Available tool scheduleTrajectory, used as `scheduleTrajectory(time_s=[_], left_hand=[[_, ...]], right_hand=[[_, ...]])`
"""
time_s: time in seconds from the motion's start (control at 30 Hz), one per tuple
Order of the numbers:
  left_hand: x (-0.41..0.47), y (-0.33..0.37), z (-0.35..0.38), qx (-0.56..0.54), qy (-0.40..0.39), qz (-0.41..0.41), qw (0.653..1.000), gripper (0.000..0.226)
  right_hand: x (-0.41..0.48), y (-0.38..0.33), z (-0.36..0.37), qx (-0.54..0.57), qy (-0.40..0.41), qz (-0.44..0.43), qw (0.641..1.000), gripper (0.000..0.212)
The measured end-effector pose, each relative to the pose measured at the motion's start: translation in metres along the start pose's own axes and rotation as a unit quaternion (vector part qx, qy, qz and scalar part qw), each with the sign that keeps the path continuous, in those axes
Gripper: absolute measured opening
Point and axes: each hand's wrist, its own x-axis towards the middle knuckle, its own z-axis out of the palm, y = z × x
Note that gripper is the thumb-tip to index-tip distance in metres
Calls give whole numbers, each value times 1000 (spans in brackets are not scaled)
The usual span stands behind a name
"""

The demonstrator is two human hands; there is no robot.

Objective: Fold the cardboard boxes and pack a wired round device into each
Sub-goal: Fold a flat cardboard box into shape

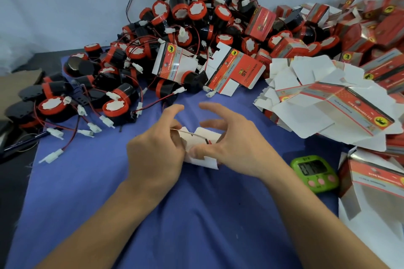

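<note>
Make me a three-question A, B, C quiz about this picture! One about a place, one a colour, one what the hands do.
1. Where is the green timer? A on a shelf; B on the cloth, at the right; C on the floor.
2. The cloth's colour? A blue; B yellow; C pink.
3. The left hand and right hand are: A empty; B waving; C gripping a cardboard box.
B: it lies on the cloth's right side. A: blue all round. C: both hold it between them.
</note>
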Motion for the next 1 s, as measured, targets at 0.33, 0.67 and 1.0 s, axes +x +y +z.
scheduleTrajectory(time_s=[0.33, 0.67, 1.0], left_hand=[[3, -14, 4, -248, 13, -127, 960, 40], [1, -5, 6, -294, -135, -104, 940, 37], [5, -7, 11, -415, -143, -169, 882, 35]], right_hand=[[2, 12, 0, 131, 27, 35, 990, 12], [8, 19, 0, 172, 46, 22, 984, 27], [17, 26, -4, 244, 50, 44, 967, 21]])
